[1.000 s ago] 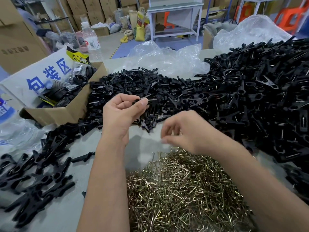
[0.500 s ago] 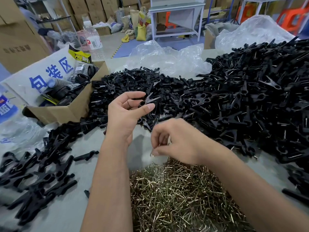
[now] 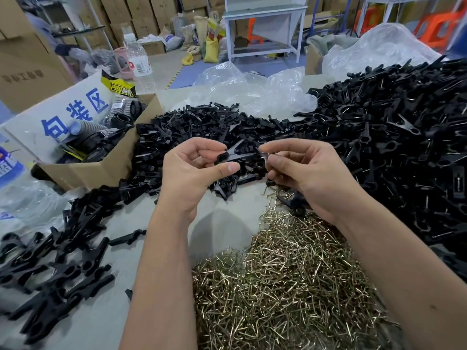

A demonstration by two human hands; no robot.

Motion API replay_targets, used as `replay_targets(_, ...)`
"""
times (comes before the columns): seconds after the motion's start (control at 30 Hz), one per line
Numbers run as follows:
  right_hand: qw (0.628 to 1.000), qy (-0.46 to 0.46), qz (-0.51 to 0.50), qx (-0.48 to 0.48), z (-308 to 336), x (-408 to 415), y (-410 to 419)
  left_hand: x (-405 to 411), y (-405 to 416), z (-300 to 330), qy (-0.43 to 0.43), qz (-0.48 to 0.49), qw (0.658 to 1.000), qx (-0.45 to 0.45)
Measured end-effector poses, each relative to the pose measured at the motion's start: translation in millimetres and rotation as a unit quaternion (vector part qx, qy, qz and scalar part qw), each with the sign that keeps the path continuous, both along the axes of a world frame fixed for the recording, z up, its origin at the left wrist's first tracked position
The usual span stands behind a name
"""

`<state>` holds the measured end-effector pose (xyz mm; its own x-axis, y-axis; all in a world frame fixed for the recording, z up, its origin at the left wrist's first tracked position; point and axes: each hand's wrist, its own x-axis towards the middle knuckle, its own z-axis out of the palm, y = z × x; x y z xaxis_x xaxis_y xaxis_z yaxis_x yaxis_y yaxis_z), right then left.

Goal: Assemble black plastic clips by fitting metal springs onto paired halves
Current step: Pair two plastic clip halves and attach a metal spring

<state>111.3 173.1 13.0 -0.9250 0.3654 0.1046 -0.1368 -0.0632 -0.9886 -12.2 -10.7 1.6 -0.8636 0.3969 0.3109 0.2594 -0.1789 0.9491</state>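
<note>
Black paired clip halves pinched between both hands.

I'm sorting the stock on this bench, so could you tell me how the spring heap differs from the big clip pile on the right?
The spring heap is brassy bent wire; the clip pile is black plastic. The spring heap lies low and nearest the person; the clip pile mounds higher and spreads farther back. Both lie loose on the table.

Lighting even, diffuse, moderately bright, apparently from overhead. A soft shadow lies on the grey table at frame centre, between the forearms. Small glints on the brass springs; mild glare on the clear plastic sheeting. Wide-angle curvature bends the edges. Background slightly soft.
</note>
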Motion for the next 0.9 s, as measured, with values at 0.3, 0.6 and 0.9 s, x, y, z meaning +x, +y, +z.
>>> replay_targets(0.3,0.999,-0.029,-0.009,0.013,1.8,0.6,4.6,6.8,2.3,1.9,0.022,-0.125,0.992,-0.029)
replay_targets(0.6,0.999,-0.013,-0.010,0.029,-1.1,-1.1,1.7,12.6,4.3,3.8,0.012,-0.145,0.988,-0.042)
replay_targets(0.9,0.994,-0.076,0.004,0.073,-0.6,0.7,4.3,13.0,5.3,3.4,0.022,-0.150,0.983,-0.100)
